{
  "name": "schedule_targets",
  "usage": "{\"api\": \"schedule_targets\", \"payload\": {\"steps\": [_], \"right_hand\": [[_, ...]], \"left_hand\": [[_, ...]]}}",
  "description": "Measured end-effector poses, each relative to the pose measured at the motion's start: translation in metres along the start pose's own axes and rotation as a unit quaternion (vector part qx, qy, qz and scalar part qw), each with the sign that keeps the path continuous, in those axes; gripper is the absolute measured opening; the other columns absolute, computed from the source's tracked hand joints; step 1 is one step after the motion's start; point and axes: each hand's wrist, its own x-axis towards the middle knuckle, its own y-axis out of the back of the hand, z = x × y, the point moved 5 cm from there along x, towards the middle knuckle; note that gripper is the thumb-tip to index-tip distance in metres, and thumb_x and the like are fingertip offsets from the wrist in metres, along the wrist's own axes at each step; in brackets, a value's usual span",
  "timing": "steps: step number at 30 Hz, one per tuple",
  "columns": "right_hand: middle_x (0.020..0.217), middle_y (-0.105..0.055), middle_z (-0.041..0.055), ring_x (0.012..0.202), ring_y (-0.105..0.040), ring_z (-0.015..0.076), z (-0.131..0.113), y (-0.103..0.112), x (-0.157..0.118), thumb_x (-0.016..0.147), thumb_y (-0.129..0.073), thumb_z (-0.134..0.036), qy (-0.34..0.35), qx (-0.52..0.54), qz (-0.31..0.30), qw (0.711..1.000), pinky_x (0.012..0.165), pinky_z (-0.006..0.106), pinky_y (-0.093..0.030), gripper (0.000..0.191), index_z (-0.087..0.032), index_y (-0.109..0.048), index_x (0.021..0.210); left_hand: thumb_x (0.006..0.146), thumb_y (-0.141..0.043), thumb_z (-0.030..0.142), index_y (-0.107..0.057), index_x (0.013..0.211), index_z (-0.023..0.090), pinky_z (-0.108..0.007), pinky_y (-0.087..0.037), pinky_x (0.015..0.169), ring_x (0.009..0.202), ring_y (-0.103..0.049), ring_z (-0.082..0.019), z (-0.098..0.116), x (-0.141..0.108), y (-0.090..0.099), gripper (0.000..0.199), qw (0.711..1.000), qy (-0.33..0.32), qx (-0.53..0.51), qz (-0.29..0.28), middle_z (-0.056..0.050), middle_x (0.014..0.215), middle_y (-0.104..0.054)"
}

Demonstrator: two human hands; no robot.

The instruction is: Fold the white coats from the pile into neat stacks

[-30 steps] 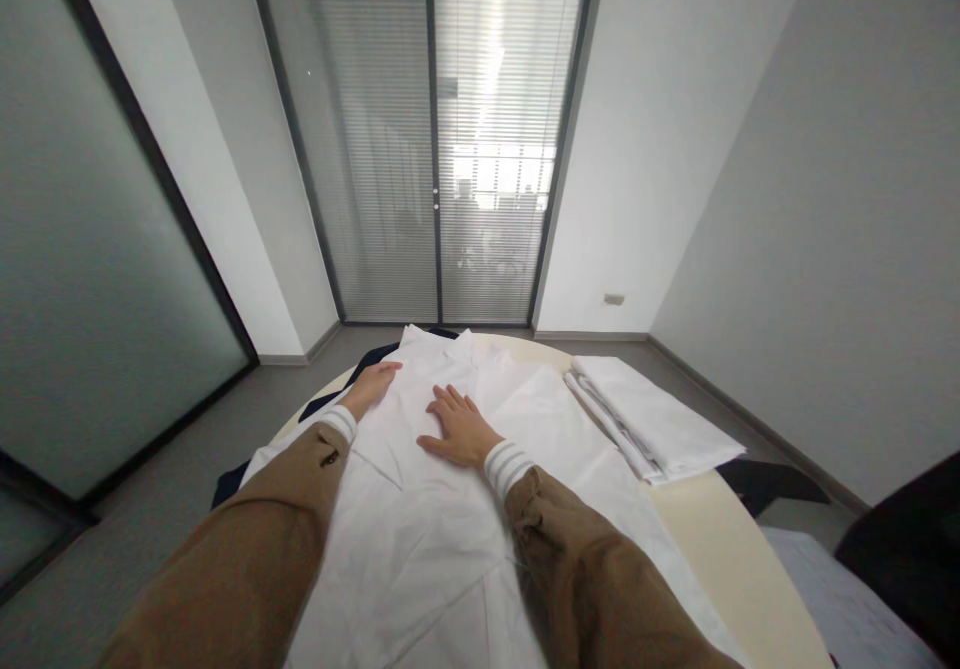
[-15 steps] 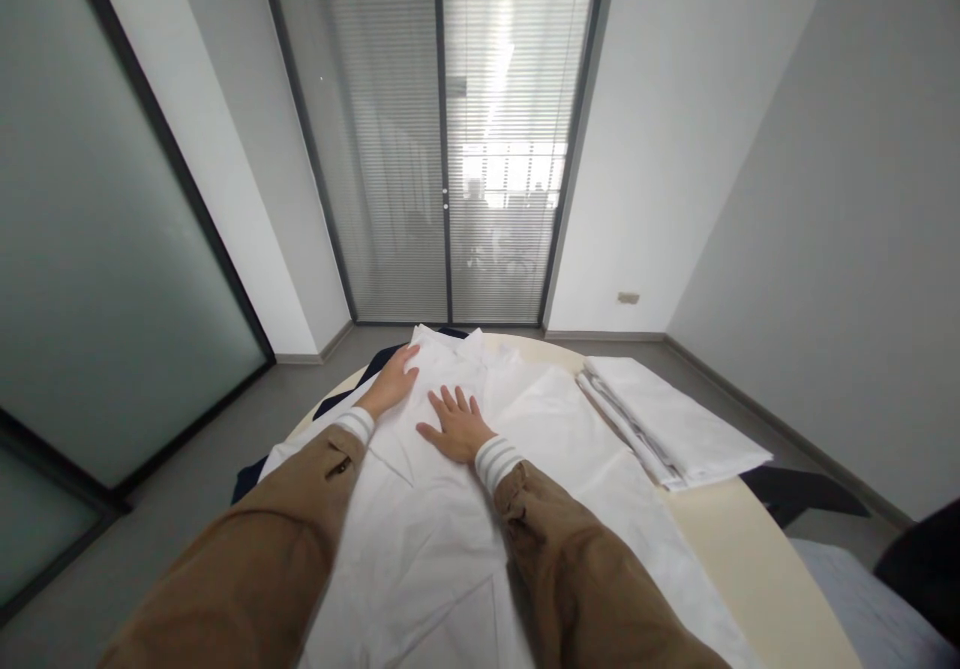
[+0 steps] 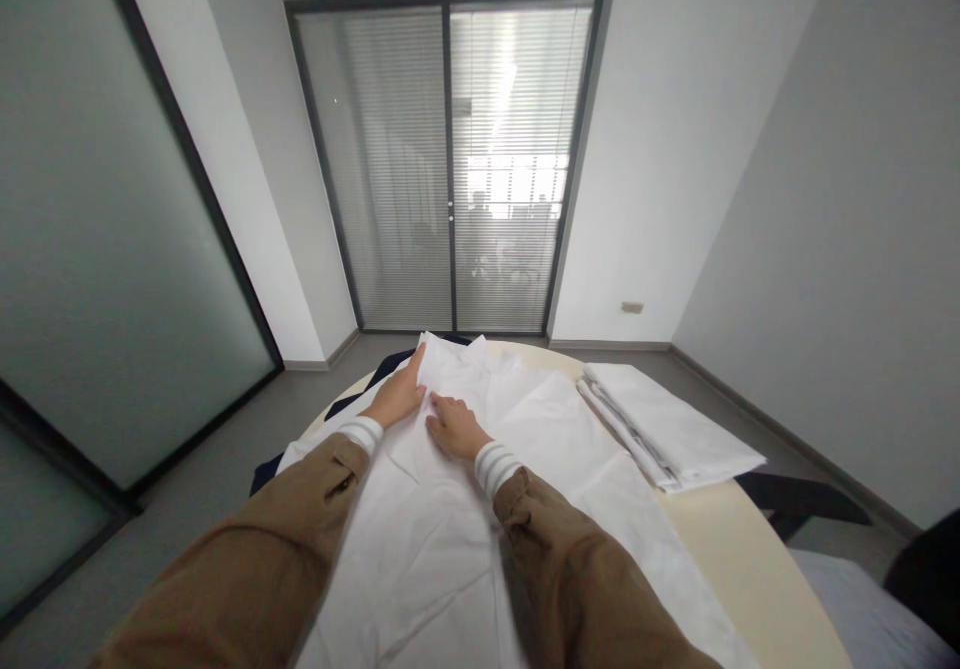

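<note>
A white shirt (image 3: 420, 549) lies spread out over the table, its collar points at the far end and creases running down its front. My left hand (image 3: 396, 394) rests on the shirt's left side below the collar, fingers stretched out and thumb apart. Close beside it, my right hand (image 3: 459, 429) has its fingers curled in, with thumb and forefinger pinching the cloth at the middle of the chest. The fingertips of the right hand are partly hidden.
A folded white cloth (image 3: 675, 424) lies on the right side of the round cream table (image 3: 727, 549). Dark blue fabric (image 3: 349, 404) shows from under the shirt at the left. Beyond stand a glass door with blinds (image 3: 450, 169) and white walls.
My right hand has gone from lying flat with spread fingers to curled in a pinch on the cloth. The left hand has shifted slightly, its fingers now pointing more toward the collar.
</note>
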Motion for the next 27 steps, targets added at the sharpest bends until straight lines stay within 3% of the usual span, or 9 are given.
{"api": "schedule_targets", "payload": {"steps": [4, 8, 11, 15, 18, 22, 27], "right_hand": [[0.143, -0.053, 0.0165, 0.114, -0.062, 0.0209, -0.001, 0.001, 0.003, 0.098, -0.042, -0.027, 0.001, 0.168, 0.007, 0.986, 0.106, 0.037, -0.040, 0.064, -0.014, -0.019, 0.157], [0.134, -0.062, 0.0126, 0.114, -0.063, 0.0208, -0.001, 0.006, -0.004, 0.100, -0.043, -0.033, -0.011, 0.233, 0.016, 0.972, 0.106, 0.037, -0.040, 0.067, -0.014, -0.014, 0.158], [0.121, -0.070, 0.0078, 0.111, -0.064, 0.0206, -0.005, 0.007, -0.008, 0.100, -0.045, -0.037, -0.006, 0.256, 0.014, 0.967, 0.106, 0.038, -0.040, 0.069, -0.018, -0.014, 0.158], [0.115, -0.071, 0.0081, 0.105, -0.067, 0.0194, -0.007, 0.008, -0.003, 0.099, -0.042, -0.048, -0.030, 0.325, 0.033, 0.945, 0.103, 0.038, -0.043, 0.072, -0.017, -0.015, 0.158], [0.111, -0.072, 0.0093, 0.097, -0.069, 0.0192, -0.003, 0.013, 0.002, 0.097, -0.044, -0.052, -0.069, 0.363, 0.063, 0.927, 0.093, 0.034, -0.050, 0.072, -0.013, -0.022, 0.154], [0.100, -0.073, 0.0096, 0.089, -0.070, 0.0215, 0.007, 0.017, 0.002, 0.092, -0.054, -0.042, -0.112, 0.321, 0.090, 0.936, 0.083, 0.034, -0.053, 0.055, -0.013, -0.045, 0.138], [0.104, -0.072, 0.0132, 0.095, -0.067, 0.0248, 0.020, 0.013, 0.001, 0.088, -0.055, -0.032, -0.135, 0.291, 0.108, 0.941, 0.084, 0.037, -0.053, 0.041, -0.014, -0.055, 0.125]], "left_hand": [[0.091, -0.051, 0.030, -0.026, 0.151, 0.010, -0.034, -0.045, 0.092, 0.116, -0.063, -0.031, 0.011, -0.016, 0.000, 0.068, 0.995, 0.024, 0.079, -0.054, -0.023, 0.134, -0.059], [0.088, -0.056, 0.033, -0.058, 0.123, 0.006, -0.038, -0.047, 0.086, 0.107, -0.066, -0.036, 0.002, -0.033, 0.007, 0.044, 0.982, 0.054, 0.138, -0.115, -0.026, 0.115, -0.068], [0.085, -0.059, 0.026, -0.066, 0.104, 0.011, -0.038, -0.047, 0.087, 0.106, -0.066, -0.035, 0.000, -0.040, 0.012, 0.025, 0.980, 0.060, 0.154, -0.113, -0.023, 0.111, -0.070], [0.093, -0.050, 0.031, -0.066, 0.104, 0.015, -0.038, -0.045, 0.090, 0.109, -0.065, -0.032, 0.021, -0.044, 0.013, 0.025, 0.984, 0.032, 0.154, -0.078, -0.020, 0.111, -0.070], [0.095, -0.047, 0.035, -0.064, 0.111, 0.016, -0.037, -0.045, 0.091, 0.112, -0.063, -0.031, 0.042, -0.050, 0.011, 0.030, 0.987, 0.010, 0.147, -0.067, -0.018, 0.115, -0.069], [0.085, -0.061, 0.041, -0.064, 0.110, 0.017, -0.036, -0.048, 0.086, 0.105, -0.067, -0.032, 0.054, -0.065, 0.008, 0.035, 0.982, 0.009, 0.151, -0.116, -0.018, 0.112, -0.071], [0.073, -0.070, 0.034, -0.067, 0.076, 0.016, -0.035, -0.050, 0.065, 0.062, -0.069, -0.028, 0.052, -0.091, 0.006, 0.018, 0.958, 0.039, 0.167, -0.231, -0.010, 0.061, -0.070]]}}
